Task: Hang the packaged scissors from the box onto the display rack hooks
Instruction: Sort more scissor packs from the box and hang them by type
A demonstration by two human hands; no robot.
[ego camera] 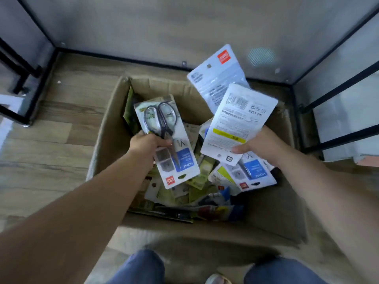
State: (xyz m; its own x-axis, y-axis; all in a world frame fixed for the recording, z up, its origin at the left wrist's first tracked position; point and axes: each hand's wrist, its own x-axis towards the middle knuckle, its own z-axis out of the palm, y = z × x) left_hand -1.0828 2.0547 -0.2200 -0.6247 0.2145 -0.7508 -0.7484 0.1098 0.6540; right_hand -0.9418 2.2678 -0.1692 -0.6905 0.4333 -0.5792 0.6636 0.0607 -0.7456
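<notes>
An open cardboard box [106,128] stands on the floor, filled with several carded packs. My left hand [146,143] grips a scissors pack [166,140] over the box's left part; its black-handled scissors face up. My right hand [259,145] holds a fanned bunch of packs [235,124] above the box's right side: a white card with its printed back up, another pale card behind it [217,76], and a blue-labelled scissors pack [253,173] beneath. No rack hooks are visible.
Black metal frame legs [320,58] with pale panels stand behind and to the right of the box. Another black frame [22,83] stands at the left. Wood-look floor [61,152] surrounds the box. My knees in jeans [141,267] are at the bottom edge.
</notes>
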